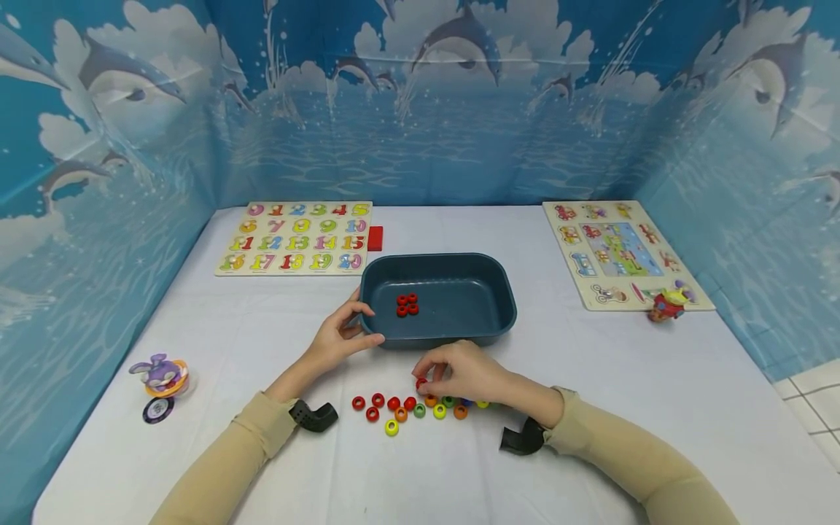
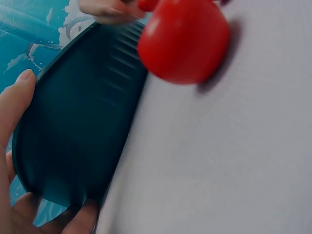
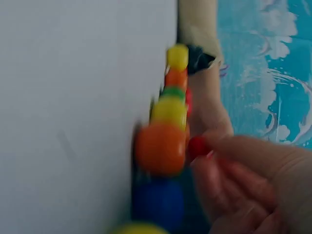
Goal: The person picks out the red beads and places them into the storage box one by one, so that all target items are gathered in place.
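Observation:
My left hand point(image 1: 336, 337) grips the left end of a dark teal tray point(image 1: 472, 299), thumb at the near side and fingers around the end wall. Several red beads point(image 1: 402, 311) sit together in the tray's left part. Just in front of the tray, my right hand point(image 1: 469, 373) pinches a red bead point(image 3: 198, 146) between thumb and fingertips. Below that hand lie loose beads: red ones point(image 1: 372, 414) to the left, then orange point(image 1: 461, 412), yellow point(image 1: 440, 411), green point(image 1: 419, 410) and blue point(image 3: 158, 202). Part of the row is hidden under the right hand in the head view.
A number puzzle board point(image 1: 298, 240) with a red block point(image 1: 375, 238) beside it lies back left. At back right is a picture puzzle board point(image 1: 623, 251) with a small figure toy point(image 1: 667, 303) on its near edge. A purple rabbit toy point(image 1: 160, 373) and round black disc point(image 1: 158, 410) are at left.

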Action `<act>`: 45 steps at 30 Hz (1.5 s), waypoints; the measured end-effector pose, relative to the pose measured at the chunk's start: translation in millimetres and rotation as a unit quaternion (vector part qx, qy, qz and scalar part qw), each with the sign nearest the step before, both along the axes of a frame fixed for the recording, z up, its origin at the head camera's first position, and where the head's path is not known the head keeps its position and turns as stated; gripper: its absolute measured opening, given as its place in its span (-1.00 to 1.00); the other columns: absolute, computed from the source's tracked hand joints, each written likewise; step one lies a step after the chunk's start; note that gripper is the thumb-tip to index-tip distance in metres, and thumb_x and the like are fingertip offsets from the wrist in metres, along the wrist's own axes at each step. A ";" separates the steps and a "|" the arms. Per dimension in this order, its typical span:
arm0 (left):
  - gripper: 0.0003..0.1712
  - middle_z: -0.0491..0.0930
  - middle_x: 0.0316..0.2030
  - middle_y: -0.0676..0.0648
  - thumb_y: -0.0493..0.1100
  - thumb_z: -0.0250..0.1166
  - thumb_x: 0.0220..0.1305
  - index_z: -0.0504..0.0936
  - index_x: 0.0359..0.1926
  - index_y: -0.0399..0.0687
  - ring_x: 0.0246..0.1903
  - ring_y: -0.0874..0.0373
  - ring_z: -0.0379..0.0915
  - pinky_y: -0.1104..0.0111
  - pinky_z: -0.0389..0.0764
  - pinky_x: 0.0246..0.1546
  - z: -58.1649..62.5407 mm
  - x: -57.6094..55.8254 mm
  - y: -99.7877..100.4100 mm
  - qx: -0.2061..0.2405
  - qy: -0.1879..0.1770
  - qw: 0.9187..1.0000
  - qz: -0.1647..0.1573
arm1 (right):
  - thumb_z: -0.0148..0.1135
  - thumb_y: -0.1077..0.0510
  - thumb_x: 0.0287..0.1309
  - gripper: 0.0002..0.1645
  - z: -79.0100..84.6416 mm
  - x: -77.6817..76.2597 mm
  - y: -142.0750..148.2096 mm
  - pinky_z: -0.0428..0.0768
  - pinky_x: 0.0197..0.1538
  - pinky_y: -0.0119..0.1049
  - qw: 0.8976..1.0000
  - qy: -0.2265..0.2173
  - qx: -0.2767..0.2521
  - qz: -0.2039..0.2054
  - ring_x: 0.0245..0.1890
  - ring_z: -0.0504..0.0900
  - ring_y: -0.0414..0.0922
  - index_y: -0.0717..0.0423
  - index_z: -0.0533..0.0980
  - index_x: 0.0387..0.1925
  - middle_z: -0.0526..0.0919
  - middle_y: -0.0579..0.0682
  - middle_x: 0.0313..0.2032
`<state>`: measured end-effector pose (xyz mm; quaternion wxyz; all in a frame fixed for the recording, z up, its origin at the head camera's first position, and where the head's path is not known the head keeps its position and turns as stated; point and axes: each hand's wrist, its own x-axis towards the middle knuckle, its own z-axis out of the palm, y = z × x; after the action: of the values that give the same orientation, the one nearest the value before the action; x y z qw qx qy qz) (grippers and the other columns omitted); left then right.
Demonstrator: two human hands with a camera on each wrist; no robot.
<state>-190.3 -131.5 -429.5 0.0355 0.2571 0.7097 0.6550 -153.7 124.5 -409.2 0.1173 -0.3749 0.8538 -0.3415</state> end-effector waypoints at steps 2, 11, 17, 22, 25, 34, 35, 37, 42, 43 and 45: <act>-0.56 -0.20 0.35 -0.17 -0.38 0.30 0.02 0.32 -0.10 -0.44 0.23 -0.22 -0.02 0.01 0.29 0.04 -0.6 0.1 -0.2 0.003 -0.001 1.000 -0.001 | 0.32 0.00 -0.05 -0.75 8.6 -0.1 2.4 0.48 -0.50 -0.46 1.000 0.019 -0.005 0.001 -0.50 0.51 -0.43 -0.06 0.59 -0.26 0.59 -0.37 -0.38; -0.54 -0.19 0.35 -0.23 -0.34 0.31 0.03 0.32 -0.09 -0.46 0.24 -0.24 -0.06 -0.01 0.29 0.03 3.8 2.2 -0.1 -0.005 0.001 1.000 0.002 | 0.35 0.02 -0.08 -0.70 45.6 -42.5 12.9 0.53 -0.53 -0.37 0.994 0.025 -0.109 -0.019 -0.48 0.56 -0.31 0.02 0.59 -0.25 0.63 -0.23 -0.33; -0.54 -0.19 0.35 -0.22 -0.34 0.31 0.02 0.32 -0.09 -0.45 0.25 -0.21 -0.08 -0.01 0.29 0.03 1.0 0.9 1.0 -0.002 0.000 1.000 -0.001 | 0.36 0.08 -0.10 -0.66 38.0 -95.5 14.7 0.57 -0.38 -0.35 0.994 0.005 -0.102 -0.048 -0.44 0.58 -0.25 0.10 0.57 -0.22 0.64 -0.15 -0.33; -0.54 -0.20 0.35 -0.21 -0.35 0.31 0.02 0.32 -0.10 -0.46 0.24 -0.20 -0.04 0.01 0.28 0.04 -0.4 0.9 1.7 -0.003 -0.002 1.000 -0.003 | 0.35 0.11 -0.09 -0.64 18.5 -119.4 12.5 0.56 -0.37 -0.40 0.998 0.004 -0.034 -0.059 -0.44 0.58 -0.27 0.16 0.56 -0.20 0.64 -0.11 -0.32; -0.56 -0.20 0.35 -0.20 -0.36 0.30 0.02 0.32 -0.10 -0.45 0.24 -0.21 -0.03 0.00 0.27 0.05 0.6 0.9 1.7 -0.004 -0.002 1.000 -0.001 | 0.35 0.12 -0.08 -0.67 10.0 -125.0 10.0 0.54 -0.39 -0.44 0.998 0.038 0.004 -0.054 -0.44 0.58 -0.29 0.16 0.56 -0.22 0.63 -0.09 -0.31; -0.54 -0.20 0.35 -0.21 -0.33 0.31 0.03 0.32 -0.09 -0.44 0.26 -0.19 -0.11 -0.02 0.26 0.05 4.0 0.6 0.5 -0.010 -0.008 1.000 0.005 | 0.32 0.13 -0.05 -0.72 2.1 -131.8 3.5 0.54 -0.36 -0.46 0.996 0.048 0.035 -0.067 -0.40 0.58 -0.27 0.14 0.54 -0.25 0.63 -0.08 -0.36; -0.54 -0.20 0.35 -0.21 -0.33 0.31 0.03 0.32 -0.09 -0.44 0.27 -0.19 -0.11 -0.02 0.26 0.05 4.0 0.5 0.5 -0.011 -0.008 1.000 0.004 | 0.32 0.13 -0.04 -0.73 2.2 -131.9 3.2 0.54 -0.35 -0.46 0.996 0.045 0.035 -0.069 -0.39 0.59 -0.26 0.14 0.54 -0.25 0.63 -0.08 -0.36; -0.54 -0.19 0.35 -0.21 -0.33 0.31 0.03 0.32 -0.09 -0.44 0.26 -0.19 -0.11 -0.02 0.27 0.05 3.7 0.1 0.4 -0.011 -0.006 1.000 0.003 | 0.31 0.13 -0.03 -0.73 2.0 -132.0 2.7 0.54 -0.35 -0.45 0.996 0.044 0.037 -0.073 -0.39 0.59 -0.26 0.14 0.54 -0.25 0.63 -0.09 -0.35; -0.54 -0.19 0.35 -0.19 -0.32 0.31 0.03 0.32 -0.10 -0.43 0.27 -0.18 -0.11 0.00 0.28 0.05 2.8 -0.1 0.4 -0.012 -0.007 1.000 0.003 | 0.30 0.11 -0.02 -0.72 1.1 -132.2 1.8 0.55 -0.34 -0.45 0.995 0.043 0.040 -0.077 -0.37 0.59 -0.26 0.14 0.53 -0.23 0.63 -0.08 -0.31; -0.55 -0.19 0.35 -0.19 -0.32 0.31 0.03 0.32 -0.10 -0.42 0.27 -0.18 -0.11 0.00 0.28 0.05 2.4 -0.1 0.4 -0.013 -0.007 1.000 0.004 | 0.30 0.11 -0.02 -0.71 1.0 -132.2 1.8 0.55 -0.34 -0.45 0.995 0.044 0.040 -0.077 -0.36 0.59 -0.25 0.14 0.53 -0.23 0.62 -0.07 -0.30; -0.55 -0.19 0.35 -0.18 -0.31 0.32 0.03 0.33 -0.10 -0.41 0.27 -0.17 -0.11 0.01 0.28 0.05 1.8 0.0 0.1 -0.014 -0.006 1.000 0.006 | 0.29 0.14 -0.01 -0.71 1.7 -132.1 2.5 0.55 -0.32 -0.44 0.995 0.046 0.036 -0.078 -0.34 0.59 -0.23 0.14 0.53 -0.21 0.62 -0.06 -0.28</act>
<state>-190.3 -131.4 -427.7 0.0397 0.2483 0.7200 0.6469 -285.8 126.9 -407.5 0.0648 -0.3182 0.8965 -0.3014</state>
